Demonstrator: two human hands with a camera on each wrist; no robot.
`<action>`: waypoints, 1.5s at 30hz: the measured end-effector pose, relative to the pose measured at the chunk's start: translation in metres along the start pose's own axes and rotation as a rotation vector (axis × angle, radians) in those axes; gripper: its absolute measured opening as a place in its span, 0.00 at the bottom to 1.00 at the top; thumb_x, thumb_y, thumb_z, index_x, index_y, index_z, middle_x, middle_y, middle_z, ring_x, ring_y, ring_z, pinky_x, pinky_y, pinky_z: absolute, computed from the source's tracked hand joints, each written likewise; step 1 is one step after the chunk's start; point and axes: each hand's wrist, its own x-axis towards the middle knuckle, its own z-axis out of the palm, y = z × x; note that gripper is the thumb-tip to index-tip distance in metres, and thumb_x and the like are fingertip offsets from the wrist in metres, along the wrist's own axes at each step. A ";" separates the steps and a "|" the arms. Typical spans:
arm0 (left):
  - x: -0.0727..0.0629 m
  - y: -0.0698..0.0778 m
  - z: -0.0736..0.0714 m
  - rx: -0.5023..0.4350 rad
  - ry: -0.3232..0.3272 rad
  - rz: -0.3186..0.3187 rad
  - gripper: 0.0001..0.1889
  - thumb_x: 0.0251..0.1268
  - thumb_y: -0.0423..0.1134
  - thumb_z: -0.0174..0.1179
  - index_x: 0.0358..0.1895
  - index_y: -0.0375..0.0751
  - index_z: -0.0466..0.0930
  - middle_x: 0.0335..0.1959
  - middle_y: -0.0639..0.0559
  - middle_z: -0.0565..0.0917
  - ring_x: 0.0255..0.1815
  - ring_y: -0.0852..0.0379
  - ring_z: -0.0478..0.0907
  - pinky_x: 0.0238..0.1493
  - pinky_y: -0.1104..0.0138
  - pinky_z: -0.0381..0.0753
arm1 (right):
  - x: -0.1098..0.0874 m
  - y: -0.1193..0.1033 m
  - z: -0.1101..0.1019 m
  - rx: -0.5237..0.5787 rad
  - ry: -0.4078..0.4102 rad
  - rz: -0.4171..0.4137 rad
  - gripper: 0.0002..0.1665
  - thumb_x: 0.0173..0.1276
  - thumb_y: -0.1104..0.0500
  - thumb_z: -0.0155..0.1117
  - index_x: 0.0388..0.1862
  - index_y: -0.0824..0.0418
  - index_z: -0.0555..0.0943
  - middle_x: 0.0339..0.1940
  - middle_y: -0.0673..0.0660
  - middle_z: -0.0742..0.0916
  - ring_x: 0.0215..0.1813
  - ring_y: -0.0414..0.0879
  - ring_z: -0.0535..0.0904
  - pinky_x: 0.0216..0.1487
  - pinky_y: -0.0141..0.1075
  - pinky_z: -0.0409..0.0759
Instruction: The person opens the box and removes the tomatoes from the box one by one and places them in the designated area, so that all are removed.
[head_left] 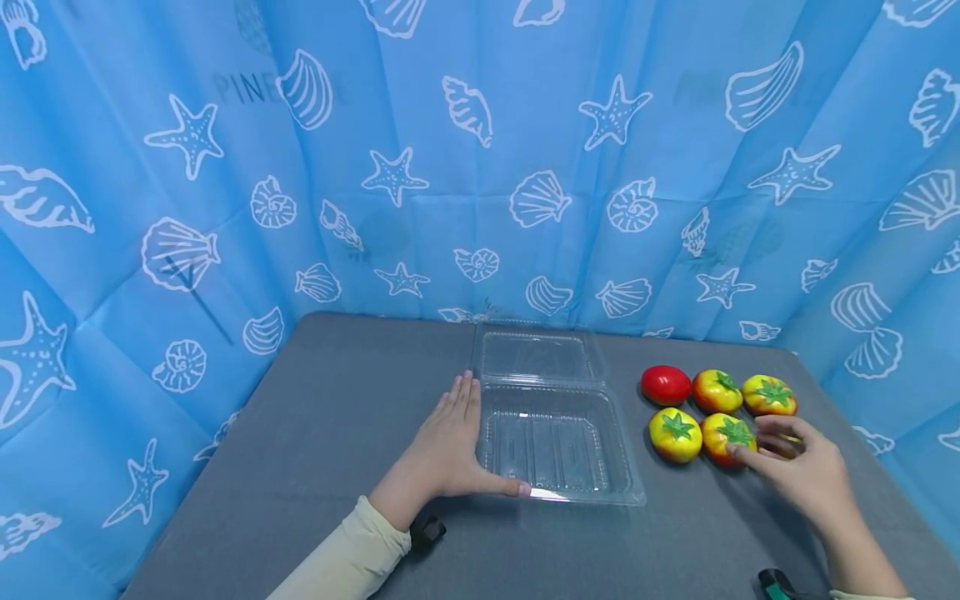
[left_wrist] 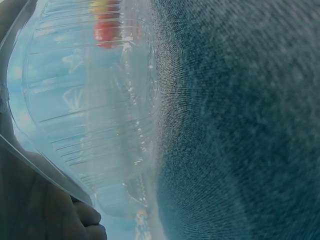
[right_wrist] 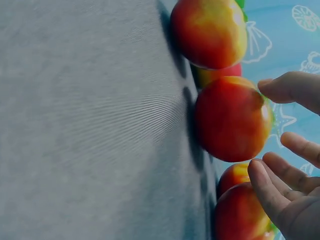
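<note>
My left hand (head_left: 450, 446) lies with straight fingers along the left edge of a clear plastic clamshell container (head_left: 633, 467), thumb on its front rim. In the left wrist view the container's ribbed wall (left_wrist: 75, 115) stands close to that hand. My right hand (head_left: 806, 471) is around the front right toy persimmon (head_left: 722, 433), yellow and red with a green leaf cap. In the right wrist view, thumb and fingers are spread on either side of this persimmon (right_wrist: 232, 120), fingertips right at its surface. Another toy persimmon (head_left: 673, 437) sits just left of it.
Behind them stand a smooth red toy fruit (head_left: 665, 385) and two more persimmons, one in the middle (head_left: 712, 396) and one at right (head_left: 767, 400). The container's lid (head_left: 536, 354) lies folded back on the grey table (head_left: 337, 433). A blue seashell curtain (head_left: 480, 225) hangs behind.
</note>
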 end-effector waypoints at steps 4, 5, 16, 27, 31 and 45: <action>0.000 0.000 0.001 0.007 0.002 -0.002 0.86 0.34 0.97 0.53 0.87 0.34 0.34 0.89 0.39 0.32 0.90 0.44 0.30 0.89 0.51 0.43 | 0.000 -0.006 -0.002 -0.022 0.035 -0.008 0.44 0.69 0.41 0.77 0.70 0.70 0.73 0.67 0.75 0.79 0.41 0.28 0.79 0.30 0.18 0.78; 0.000 0.001 0.001 0.006 0.006 -0.001 0.86 0.35 0.96 0.53 0.87 0.34 0.35 0.89 0.39 0.32 0.90 0.44 0.30 0.89 0.50 0.43 | 0.001 -0.008 -0.002 -0.031 0.042 -0.021 0.44 0.69 0.42 0.77 0.70 0.70 0.74 0.66 0.75 0.79 0.42 0.31 0.80 0.30 0.17 0.77; 0.000 0.002 0.002 0.053 0.020 0.002 0.86 0.35 0.97 0.51 0.87 0.34 0.35 0.89 0.40 0.32 0.90 0.44 0.31 0.89 0.52 0.42 | -0.004 -0.034 0.003 -0.038 0.076 -0.228 0.36 0.71 0.45 0.76 0.66 0.68 0.79 0.64 0.69 0.81 0.48 0.23 0.74 0.36 0.10 0.71; -0.001 0.004 -0.001 0.076 0.049 0.019 0.85 0.35 0.97 0.51 0.87 0.33 0.38 0.89 0.39 0.35 0.91 0.45 0.32 0.89 0.51 0.44 | -0.004 -0.070 0.017 -0.037 0.046 -0.395 0.26 0.75 0.49 0.72 0.61 0.66 0.82 0.63 0.68 0.83 0.58 0.55 0.79 0.43 0.10 0.70; -0.001 0.006 -0.003 0.087 0.054 0.027 0.84 0.36 0.97 0.51 0.87 0.34 0.40 0.89 0.40 0.34 0.91 0.46 0.33 0.89 0.51 0.45 | -0.004 -0.083 0.021 -0.030 -0.010 -0.407 0.27 0.76 0.48 0.70 0.64 0.65 0.81 0.66 0.68 0.81 0.65 0.65 0.75 0.49 0.20 0.76; 0.001 0.009 -0.013 0.169 0.108 0.064 0.72 0.51 0.92 0.49 0.86 0.35 0.52 0.88 0.38 0.50 0.89 0.40 0.47 0.87 0.46 0.54 | -0.005 -0.124 0.044 -0.025 -0.130 -0.505 0.26 0.75 0.48 0.72 0.65 0.59 0.80 0.63 0.66 0.83 0.60 0.62 0.78 0.43 0.31 0.84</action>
